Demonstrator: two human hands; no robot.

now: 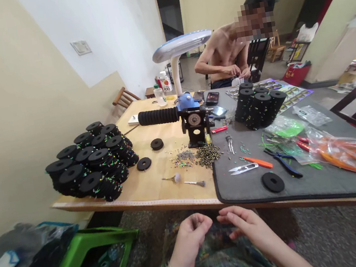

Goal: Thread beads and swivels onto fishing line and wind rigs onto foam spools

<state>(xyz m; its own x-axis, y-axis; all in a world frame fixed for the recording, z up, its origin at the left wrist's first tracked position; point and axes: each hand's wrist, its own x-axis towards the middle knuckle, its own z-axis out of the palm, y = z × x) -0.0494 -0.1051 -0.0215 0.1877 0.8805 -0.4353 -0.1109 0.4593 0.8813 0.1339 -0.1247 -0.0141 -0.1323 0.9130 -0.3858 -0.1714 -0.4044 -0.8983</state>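
My left hand [191, 236] and my right hand [244, 225] are together in my lap, just below the front edge of the wooden table [157, 173]. Both have their fingers curled in a pinch, fingertips nearly touching; whatever is between them is too small to make out. On the table ahead stand a black hand-crank winder [193, 124] with a foam handle, a heap of small metal beads [207, 153], thread snips [243, 168], blue pliers [283, 162] and a loose black foam disc [272, 182] on a grey mat [308, 180].
Stacks of black foam spools [92, 163] fill the table's left end, more spools [258, 104] stand at the back. Bags of orange parts [355, 154] lie right. A desk lamp [180, 46] rises behind. Another person [229, 52] sits opposite. A green crate [80, 264] sits lower left.
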